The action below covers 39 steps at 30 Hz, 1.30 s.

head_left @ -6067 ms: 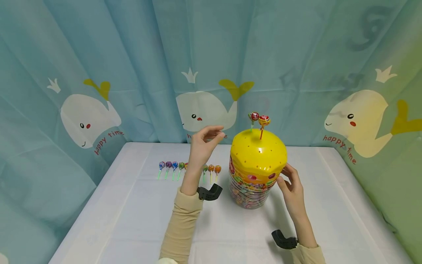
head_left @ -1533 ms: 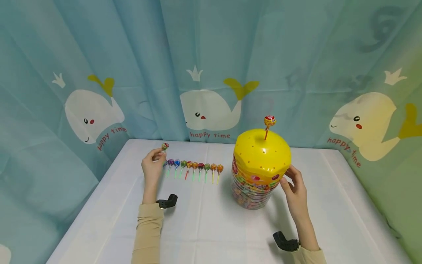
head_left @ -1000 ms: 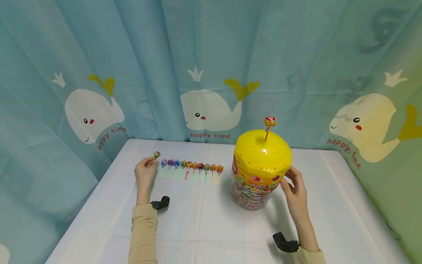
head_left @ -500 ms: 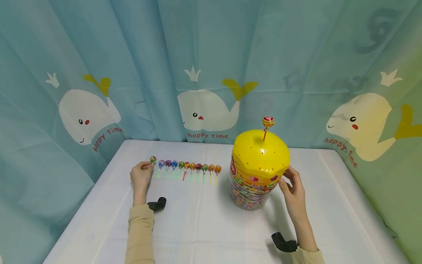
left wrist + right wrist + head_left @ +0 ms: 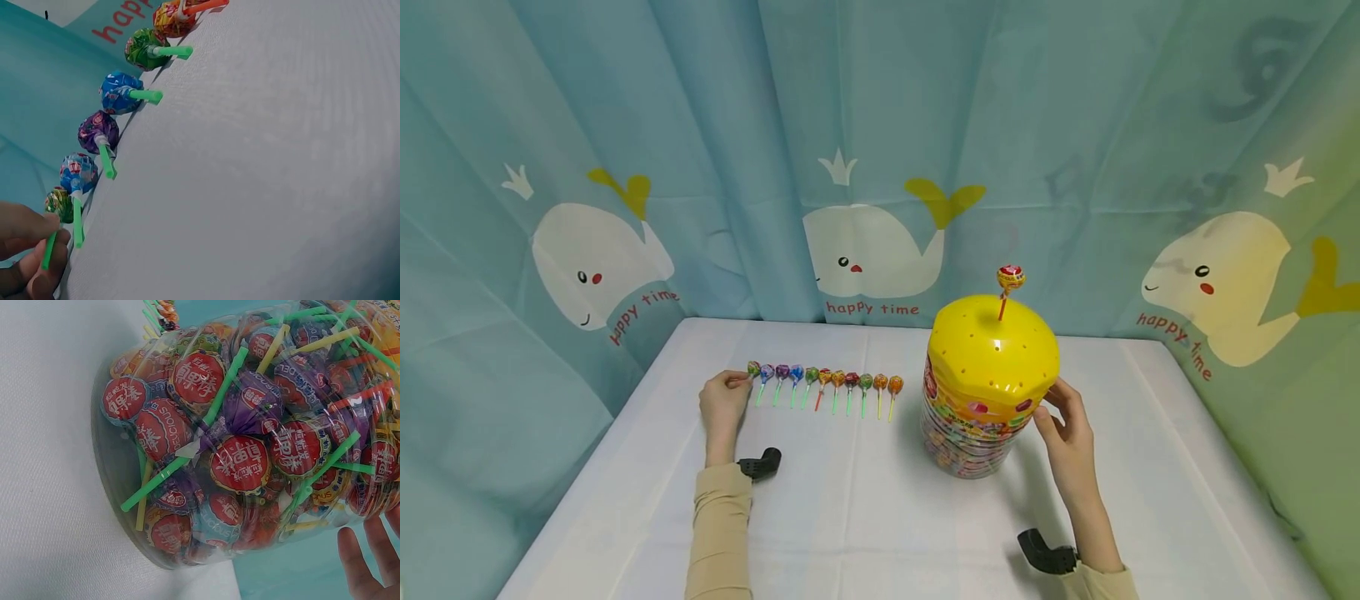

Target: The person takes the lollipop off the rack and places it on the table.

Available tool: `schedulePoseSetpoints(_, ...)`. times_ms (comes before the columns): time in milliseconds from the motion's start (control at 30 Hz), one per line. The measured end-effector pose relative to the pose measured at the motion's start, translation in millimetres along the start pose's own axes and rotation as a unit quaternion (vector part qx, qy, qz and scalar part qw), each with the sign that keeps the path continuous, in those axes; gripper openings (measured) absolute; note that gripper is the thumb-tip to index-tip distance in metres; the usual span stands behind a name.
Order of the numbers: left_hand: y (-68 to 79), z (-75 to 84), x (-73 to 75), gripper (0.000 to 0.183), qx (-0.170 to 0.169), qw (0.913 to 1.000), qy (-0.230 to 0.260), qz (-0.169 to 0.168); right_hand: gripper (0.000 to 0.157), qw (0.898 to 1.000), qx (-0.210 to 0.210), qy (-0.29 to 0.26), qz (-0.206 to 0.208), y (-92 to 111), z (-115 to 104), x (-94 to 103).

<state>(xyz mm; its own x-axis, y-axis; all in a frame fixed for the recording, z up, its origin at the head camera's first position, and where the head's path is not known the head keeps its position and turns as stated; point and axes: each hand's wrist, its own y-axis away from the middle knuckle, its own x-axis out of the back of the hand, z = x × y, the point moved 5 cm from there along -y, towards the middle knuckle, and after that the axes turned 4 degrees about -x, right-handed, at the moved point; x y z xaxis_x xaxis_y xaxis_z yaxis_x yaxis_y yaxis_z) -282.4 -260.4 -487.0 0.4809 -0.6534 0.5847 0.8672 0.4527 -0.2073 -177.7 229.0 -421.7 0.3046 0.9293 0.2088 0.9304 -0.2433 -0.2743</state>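
Note:
At the left end of a row of wrapped lollipops [image 5: 812, 375], my left hand [image 5: 724, 408] pinches the green stick of a lollipop with a green and red wrapper [image 5: 59, 203]. That lollipop is down at table level, close beside a blue-wrapped lollipop [image 5: 79, 172]. My right hand [image 5: 1070, 433] touches the right side of a big clear jar [image 5: 966, 454] near its yellow lid [image 5: 992, 354], its fingers fairly straight in the right wrist view. Many lollipops [image 5: 240, 464] show through the jar wall. One red and yellow lollipop [image 5: 1011, 277] stands upright in the holed lid.
A white-covered table [image 5: 850, 517] lies under everything. Behind it hangs a blue-green curtain [image 5: 880, 125] with whale prints. Both wrists carry black camera mounts [image 5: 760, 464]. The jar stands tall to the right of the row.
One of the lid's two lollipops is gone from there. My left hand carried a lollipop left, then lowered it to the row's left end. My right hand has stayed at the jar.

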Motion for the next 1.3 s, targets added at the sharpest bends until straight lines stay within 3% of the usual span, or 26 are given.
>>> schedulePoseSetpoints(433,0.8,-2.2,-0.8,0.016,-0.020,0.9992,-0.016,0.030,0.046,1.000,-0.001,-0.003,-0.001,0,0,-0.2)
schedulePoseSetpoints(733,7.2,4.7,8.7,0.020,-0.001,0.9994,-0.001,0.035,0.045,1.000,0.004,-0.006,-0.002,0,0,-0.5)
schedulePoseSetpoints(900,13.9,22.6,17.1,0.018,-0.013,0.9968,0.028,0.074,0.046,1.000,0.011,0.002,0.002,0,0,1.1)
schedulePoseSetpoints(1067,20.0,48.0,23.7,0.015,-0.048,0.9915,0.061,0.105,0.046,1.000,0.018,0.002,0.002,-1,0,1.2)
schedulePoseSetpoints(1300,31.3,82.4,26.1,0.017,-0.099,0.9876,0.086,0.086,0.047,1.000,0.014,-0.001,-0.001,0,0,0.1)
